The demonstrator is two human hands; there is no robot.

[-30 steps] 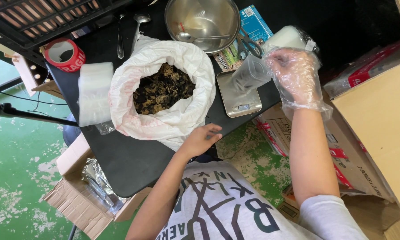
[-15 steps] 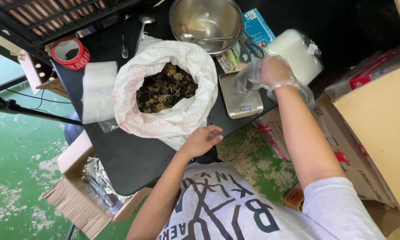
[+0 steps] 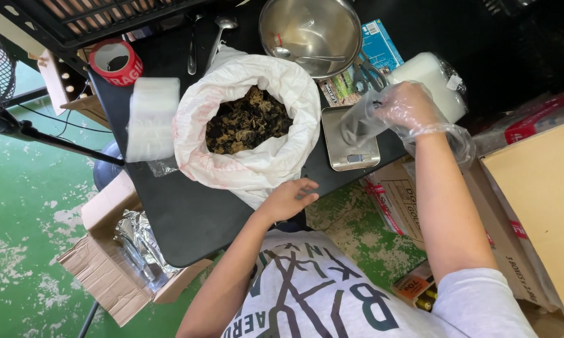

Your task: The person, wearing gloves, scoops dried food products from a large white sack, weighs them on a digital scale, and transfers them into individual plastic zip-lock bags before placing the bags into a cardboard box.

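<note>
A white sack (image 3: 244,156) lies open on the black table (image 3: 188,213), filled with dark dried pieces (image 3: 247,122). My left hand (image 3: 288,199) is bare and rests flat against the sack's near edge, fingers loosely apart. My right hand (image 3: 407,107) wears a clear plastic glove and pinches a small clear plastic bag (image 3: 357,122). The bag hangs just over a small steel scale (image 3: 351,147) to the right of the sack.
Behind the sack stand a steel bowl (image 3: 310,31) with a spoon, a teal carton (image 3: 379,44) and scissors (image 3: 369,75). A stack of clear bags (image 3: 150,119) and a red tape roll (image 3: 115,61) lie left. Cardboard boxes (image 3: 538,188) crowd the right, another box (image 3: 107,263) sits on the floor.
My right hand has come down and left from beside the white packet to just over the scale, carrying the clear bag. My left hand has stayed at the sack's edge.
</note>
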